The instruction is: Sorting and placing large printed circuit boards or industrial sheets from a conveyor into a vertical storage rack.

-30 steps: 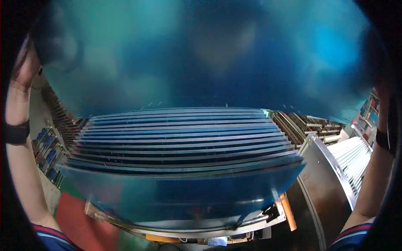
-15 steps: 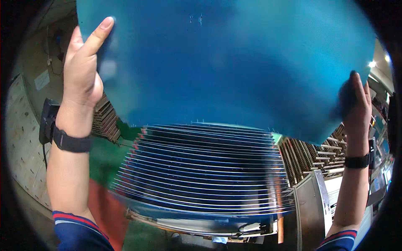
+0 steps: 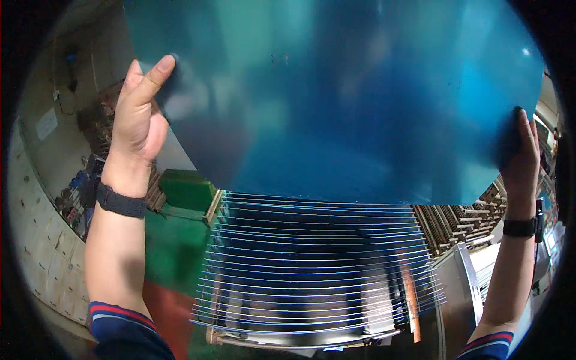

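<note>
A large, glossy blue-green sheet point(image 3: 336, 114) fills the upper part of the view, raised in front of me. My left hand point(image 3: 144, 108) grips its left edge, thumb on the near face and the other fingers behind. On the opposite edge, my right hand point(image 3: 521, 153) holds on in the same way, its thumb in shadow against the sheet. Beneath the sheet's lower edge stands a rack point(image 3: 318, 270) of several thin, closely spaced rods or plate edges. The sheet hides the rack's far end.
More slatted racks point(image 3: 459, 225) stand at the right, beside a metal-edged cabinet point(image 3: 471, 276) there. At the left are a green block point(image 3: 185, 191), a green floor point(image 3: 174, 240) with a red patch point(image 3: 168, 312), and a pale wall or panel point(image 3: 45, 240) with small marks.
The sheet and both hands have shifted slightly right, the left hand also lower. More of the green block shows at the left, and the rack appears lower and farther right.
</note>
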Demonstrator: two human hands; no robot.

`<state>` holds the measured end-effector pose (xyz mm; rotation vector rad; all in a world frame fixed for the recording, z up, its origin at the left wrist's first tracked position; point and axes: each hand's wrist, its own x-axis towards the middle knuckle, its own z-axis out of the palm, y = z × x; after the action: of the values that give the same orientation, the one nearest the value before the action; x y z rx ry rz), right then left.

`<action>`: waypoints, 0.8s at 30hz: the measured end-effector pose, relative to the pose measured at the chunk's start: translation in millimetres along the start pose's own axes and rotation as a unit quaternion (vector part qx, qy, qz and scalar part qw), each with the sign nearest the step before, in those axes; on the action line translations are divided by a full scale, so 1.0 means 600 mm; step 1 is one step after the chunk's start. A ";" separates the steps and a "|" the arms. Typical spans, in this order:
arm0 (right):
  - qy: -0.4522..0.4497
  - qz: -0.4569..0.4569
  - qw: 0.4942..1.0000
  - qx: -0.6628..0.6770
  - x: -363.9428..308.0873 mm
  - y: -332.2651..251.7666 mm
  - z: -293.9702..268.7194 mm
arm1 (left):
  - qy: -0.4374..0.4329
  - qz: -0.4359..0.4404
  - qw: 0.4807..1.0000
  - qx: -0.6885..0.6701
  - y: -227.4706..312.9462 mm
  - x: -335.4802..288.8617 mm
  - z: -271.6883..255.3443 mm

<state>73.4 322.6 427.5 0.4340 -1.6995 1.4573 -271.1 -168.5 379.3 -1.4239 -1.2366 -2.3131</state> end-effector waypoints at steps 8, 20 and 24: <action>-0.145 -0.058 0.969 -0.190 0.111 0.018 -0.029 | 0.047 0.014 0.999 -0.008 -0.075 -0.021 0.013; -0.038 -0.107 0.858 -0.500 0.168 0.106 -0.042 | 0.094 -0.037 0.995 0.001 -0.145 -0.024 0.018; -0.022 -0.119 0.851 -0.510 0.168 0.131 -0.017 | 0.101 -0.044 0.994 0.011 -0.162 -0.033 0.011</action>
<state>-38.8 378.3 454.0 0.0668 -2.0853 0.2302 -306.2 -106.4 309.9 -1.1157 -1.2848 -2.4219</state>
